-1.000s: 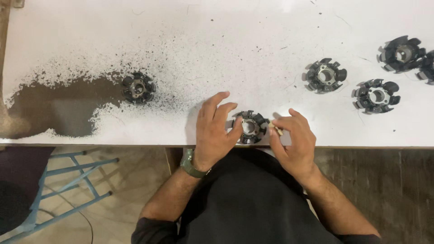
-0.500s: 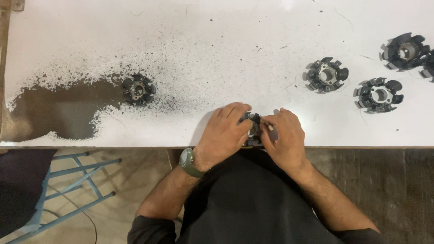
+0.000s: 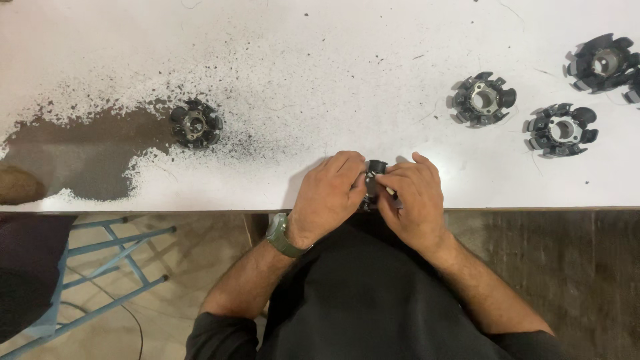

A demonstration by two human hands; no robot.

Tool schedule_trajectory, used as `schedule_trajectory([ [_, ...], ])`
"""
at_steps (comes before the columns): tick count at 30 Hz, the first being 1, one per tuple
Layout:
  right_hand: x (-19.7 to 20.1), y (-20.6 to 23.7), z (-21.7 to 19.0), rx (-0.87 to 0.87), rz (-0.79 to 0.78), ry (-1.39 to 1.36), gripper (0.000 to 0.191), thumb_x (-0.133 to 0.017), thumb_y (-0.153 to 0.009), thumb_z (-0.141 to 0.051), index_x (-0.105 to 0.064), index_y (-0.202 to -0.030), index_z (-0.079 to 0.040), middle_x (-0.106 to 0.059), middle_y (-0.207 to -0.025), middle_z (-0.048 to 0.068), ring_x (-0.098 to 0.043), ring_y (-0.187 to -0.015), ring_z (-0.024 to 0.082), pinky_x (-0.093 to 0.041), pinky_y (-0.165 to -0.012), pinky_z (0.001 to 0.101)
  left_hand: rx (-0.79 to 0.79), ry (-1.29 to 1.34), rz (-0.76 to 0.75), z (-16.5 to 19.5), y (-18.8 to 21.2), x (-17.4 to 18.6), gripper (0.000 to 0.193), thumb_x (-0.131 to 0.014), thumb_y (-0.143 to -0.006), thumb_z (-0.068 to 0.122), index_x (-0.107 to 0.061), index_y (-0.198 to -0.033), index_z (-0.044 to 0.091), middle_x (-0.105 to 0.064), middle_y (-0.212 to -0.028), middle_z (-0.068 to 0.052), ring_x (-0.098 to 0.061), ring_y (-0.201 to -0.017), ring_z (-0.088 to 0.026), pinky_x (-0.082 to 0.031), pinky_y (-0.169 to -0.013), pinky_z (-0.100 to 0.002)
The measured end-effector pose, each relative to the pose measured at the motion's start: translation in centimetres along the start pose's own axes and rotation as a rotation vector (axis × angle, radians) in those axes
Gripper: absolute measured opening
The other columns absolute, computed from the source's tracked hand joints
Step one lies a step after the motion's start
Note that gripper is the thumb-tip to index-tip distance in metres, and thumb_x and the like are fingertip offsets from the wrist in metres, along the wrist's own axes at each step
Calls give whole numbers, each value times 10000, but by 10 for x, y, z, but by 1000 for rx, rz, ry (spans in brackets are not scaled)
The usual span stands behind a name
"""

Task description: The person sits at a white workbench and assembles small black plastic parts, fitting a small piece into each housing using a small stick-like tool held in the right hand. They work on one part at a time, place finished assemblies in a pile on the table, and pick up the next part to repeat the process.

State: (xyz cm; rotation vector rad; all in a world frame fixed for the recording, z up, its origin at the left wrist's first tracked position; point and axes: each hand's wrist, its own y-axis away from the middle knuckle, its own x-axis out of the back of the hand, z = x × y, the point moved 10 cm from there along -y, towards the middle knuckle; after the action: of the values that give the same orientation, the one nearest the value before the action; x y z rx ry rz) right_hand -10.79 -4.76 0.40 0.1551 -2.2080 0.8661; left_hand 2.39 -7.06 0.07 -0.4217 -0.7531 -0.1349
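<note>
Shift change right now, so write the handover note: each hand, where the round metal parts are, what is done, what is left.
Left hand and right hand: both closed around one dark toothed metal ring at the near edge of the white table.
One ring sits left, in dark powder.
Three more rings lie right.
Done: one ring is in the hands.
Left: the other four lie untouched.

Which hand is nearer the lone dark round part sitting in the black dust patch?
Left. The left hand lies right of the dusty part, toward the table edge; the right hand is farther right still.
</note>
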Motion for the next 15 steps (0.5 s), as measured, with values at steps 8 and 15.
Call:
schedule_trajectory([
  [8, 4, 1, -7, 64, 47, -23, 387, -806, -800, 46, -617, -1114, -78, -674, -1069, 94, -671, -1092, 287, -485, -1092, 536, -130, -68, 62, 6, 7, -3, 189, -690, -830, 40, -618, -1005, 30, -661, -1130, -101, -672, -957, -302, -556, -831, -419],
  [15, -1, 0, -10, 92, 55, 70, 362, -821, -792, 63, -651, -1076, -82, -670, -1021, 89, -669, -1060, 300, -525, -1029, 498, -139, -90, 143, 10, 15, -7, 206, -679, -804, 17, -615, -999, 20, -638, -1121, -122, -658, -969, -302, -551, -854, -428],
])
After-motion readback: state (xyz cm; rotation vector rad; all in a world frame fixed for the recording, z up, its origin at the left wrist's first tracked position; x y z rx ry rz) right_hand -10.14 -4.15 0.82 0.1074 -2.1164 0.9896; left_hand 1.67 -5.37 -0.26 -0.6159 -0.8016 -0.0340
